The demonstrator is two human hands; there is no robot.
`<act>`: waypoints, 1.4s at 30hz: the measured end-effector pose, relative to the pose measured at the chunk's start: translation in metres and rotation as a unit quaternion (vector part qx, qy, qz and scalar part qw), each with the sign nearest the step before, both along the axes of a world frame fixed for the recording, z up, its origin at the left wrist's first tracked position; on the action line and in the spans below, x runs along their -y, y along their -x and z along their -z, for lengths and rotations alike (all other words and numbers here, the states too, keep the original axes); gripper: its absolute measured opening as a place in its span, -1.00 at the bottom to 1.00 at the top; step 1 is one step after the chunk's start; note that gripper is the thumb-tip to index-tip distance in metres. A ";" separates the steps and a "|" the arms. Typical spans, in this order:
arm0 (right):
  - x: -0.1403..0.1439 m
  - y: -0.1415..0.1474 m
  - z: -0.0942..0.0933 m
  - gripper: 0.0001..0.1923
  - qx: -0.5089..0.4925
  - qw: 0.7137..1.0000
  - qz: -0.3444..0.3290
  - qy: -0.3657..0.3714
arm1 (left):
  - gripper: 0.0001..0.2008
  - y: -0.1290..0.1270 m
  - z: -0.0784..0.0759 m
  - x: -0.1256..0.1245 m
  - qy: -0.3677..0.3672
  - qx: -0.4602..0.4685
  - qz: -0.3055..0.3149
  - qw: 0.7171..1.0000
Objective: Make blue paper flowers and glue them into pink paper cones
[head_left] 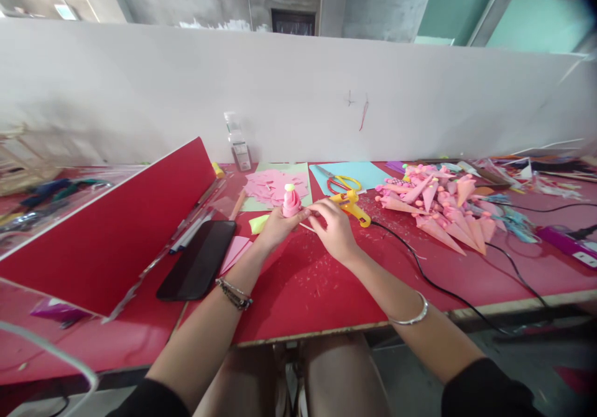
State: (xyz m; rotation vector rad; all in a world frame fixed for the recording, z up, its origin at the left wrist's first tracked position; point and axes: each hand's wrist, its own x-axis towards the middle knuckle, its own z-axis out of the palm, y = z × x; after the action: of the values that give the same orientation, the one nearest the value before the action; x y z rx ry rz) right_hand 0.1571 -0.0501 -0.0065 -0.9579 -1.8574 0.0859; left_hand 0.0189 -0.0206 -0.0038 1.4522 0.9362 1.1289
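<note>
My left hand (pixel 276 227) grips a small pink paper cone (pixel 291 202) topped with a yellow ball, held upright just above the red table (pixel 303 286). My right hand (pixel 332 225) reaches in from the right, its fingertips touching the cone's base and a thin stick lying there. A yellow glue gun (pixel 353 207) rests on the table just behind my right hand, its black cord (pixel 429 277) trailing to the right. Pink paper cut-outs (pixel 273 185) lie on a green sheet behind the cone.
A heap of finished pink cones (pixel 433 209) fills the right. Scissors (pixel 338 183) lie on a blue sheet. A black phone (pixel 198 258) and pens lie left, beside a red divider panel (pixel 112 230). A white wall stands behind. A power strip (pixel 566 243) sits far right.
</note>
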 end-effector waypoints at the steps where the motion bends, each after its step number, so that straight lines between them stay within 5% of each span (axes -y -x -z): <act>1: 0.000 0.000 0.000 -0.87 0.003 1.000 0.002 -0.003 | -0.71 0.000 0.000 0.000 -0.002 0.008 0.006 1.000; 11: 0.000 0.002 -0.003 -0.89 -0.070 0.997 -0.020 0.010 | -0.74 0.000 0.004 -0.004 0.054 0.105 0.049 0.992; 20: 0.002 0.004 -0.001 -0.87 -0.128 0.991 -0.022 0.019 | -0.72 0.004 0.000 -0.012 0.091 0.210 -0.009 0.973; 33: 0.003 0.003 -0.003 -0.88 -0.127 0.991 -0.029 0.035 | -0.77 0.003 0.003 -0.008 0.111 0.197 0.103 0.969; 42: 0.003 0.000 -0.002 -0.79 -0.165 0.982 -0.040 0.085 | -0.75 0.004 0.003 -0.008 0.082 0.185 0.085 0.976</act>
State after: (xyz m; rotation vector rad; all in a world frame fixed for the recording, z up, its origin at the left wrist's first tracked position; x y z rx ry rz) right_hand 0.1569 -0.0530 -0.0040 -0.9216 -1.5975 0.4330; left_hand 0.0153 -0.0122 -0.0072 1.1154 0.6150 1.1173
